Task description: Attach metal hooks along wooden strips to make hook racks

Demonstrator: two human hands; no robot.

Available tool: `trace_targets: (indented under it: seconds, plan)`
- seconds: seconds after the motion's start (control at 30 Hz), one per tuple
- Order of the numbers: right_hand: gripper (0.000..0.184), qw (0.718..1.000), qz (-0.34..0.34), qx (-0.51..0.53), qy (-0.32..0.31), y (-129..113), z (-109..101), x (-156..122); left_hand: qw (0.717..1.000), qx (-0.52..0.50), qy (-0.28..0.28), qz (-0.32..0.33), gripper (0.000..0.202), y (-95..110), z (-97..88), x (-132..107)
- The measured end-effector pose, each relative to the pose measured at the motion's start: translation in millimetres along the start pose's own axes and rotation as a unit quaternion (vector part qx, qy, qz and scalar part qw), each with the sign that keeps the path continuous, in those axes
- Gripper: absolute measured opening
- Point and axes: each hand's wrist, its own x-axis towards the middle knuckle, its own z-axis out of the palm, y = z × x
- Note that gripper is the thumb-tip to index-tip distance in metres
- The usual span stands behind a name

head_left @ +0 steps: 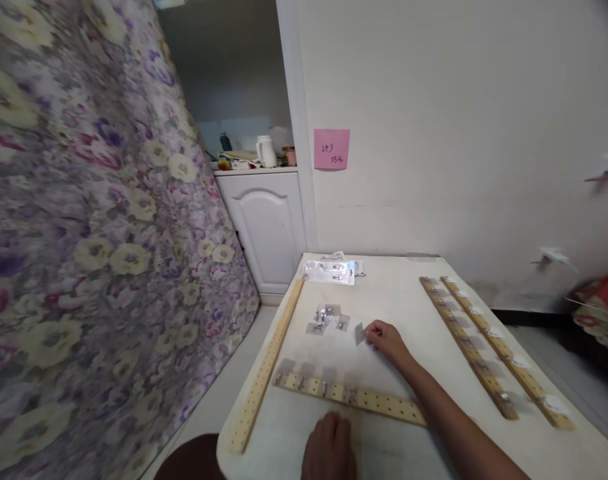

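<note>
My right hand point(388, 340) reaches over the white table point(394, 293) and pinches a small clear adhesive hook point(360, 333) by its edge. Just left of it lies a loose pile of the same clear hooks point(328, 318). In front of me a perforated wooden strip point(351, 396) lies crosswise, with several hooks stuck along its left half. My left hand point(329, 445) rests near the table's front edge, just below that strip; its fingers are curled and I cannot see whether they hold anything.
Another wooden strip point(269, 363) runs along the table's left edge. Two strips with hooks and white pads point(489, 350) lie at the right. A clear packet point(330, 272) sits at the far edge. A floral mattress point(84, 253) leans left; a pink note point(331, 149) is on the wall.
</note>
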Motion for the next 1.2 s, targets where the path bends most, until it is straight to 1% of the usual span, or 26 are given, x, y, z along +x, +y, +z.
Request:
trace_targets:
  seconds: [0.07,0.13,0.23,0.3,0.37,0.4,0.5,0.57,0.63,0.7,0.77,0.87,0.93,1.0,1.1,1.17,1.2]
  plan:
    - [0.018,1.000,-0.013,0.017,0.010,0,-12,-12,1.000,-0.014,-0.019,0.000,0.035,4,-10.0,1]
    - [0.017,0.999,-0.018,0.049,0.006,0,-21,-24,0.999,-0.026,-0.033,0.005,0.033,5,-15.7,2]
    - [0.015,0.994,-0.008,0.104,-0.028,-2,-30,-42,0.998,-0.053,-0.013,0.017,0.031,1,-16.8,2]
    - [0.017,0.991,-0.005,0.122,-0.046,-3,-35,-54,0.993,-0.108,0.009,0.037,0.028,-1,-17.4,0]
    - [0.019,0.992,-0.022,0.116,-0.050,-5,-42,-67,0.979,-0.199,0.015,0.041,0.022,4,-21.9,-1]
    - [0.019,0.992,-0.039,0.106,-0.049,-7,-45,-73,0.968,-0.249,0.008,0.027,0.020,9,-25.7,-1]
    - [0.017,0.990,-0.080,0.089,-0.069,-15,-55,-93,0.928,-0.366,-0.035,-0.058,0.020,32,-40.0,4]
    - [0.014,0.987,-0.095,0.091,-0.098,-24,-59,-106,0.901,-0.415,-0.057,-0.112,0.025,50,-48.3,12]
    - [0.011,0.982,-0.118,0.087,-0.118,-35,-59,-116,0.867,-0.468,-0.072,-0.155,0.031,63,-53.6,21]
    - [0.006,0.978,-0.145,0.073,-0.130,-44,-57,-124,0.827,-0.524,-0.082,-0.186,0.032,69,-55.6,30]
    - [0.003,0.974,-0.169,0.053,-0.140,-50,-55,-129,0.790,-0.570,-0.096,-0.207,0.031,70,-55.2,37]
    - [0.006,0.969,-0.189,0.040,-0.154,-51,-51,-134,0.749,-0.606,-0.114,-0.242,0.032,67,-51.4,38]
    - [0.005,0.967,-0.184,0.054,-0.170,-50,-49,-135,0.725,-0.622,-0.119,-0.272,0.033,66,-48.7,36]
    - [0.008,0.964,-0.161,0.085,-0.194,-48,-49,-134,0.696,-0.641,-0.115,-0.301,0.033,67,-47.4,33]
    - [0.016,0.965,-0.116,0.131,-0.197,-43,-48,-131,0.649,-0.675,-0.096,-0.337,0.033,72,-49.1,31]
    - [0.020,0.965,-0.072,0.153,-0.198,-39,-47,-130,0.629,-0.688,-0.083,-0.351,0.034,74,-51.1,31]
    - [0.022,0.963,-0.047,0.166,-0.208,-36,-46,-129,0.626,-0.691,-0.078,-0.353,0.034,74,-51.9,31]
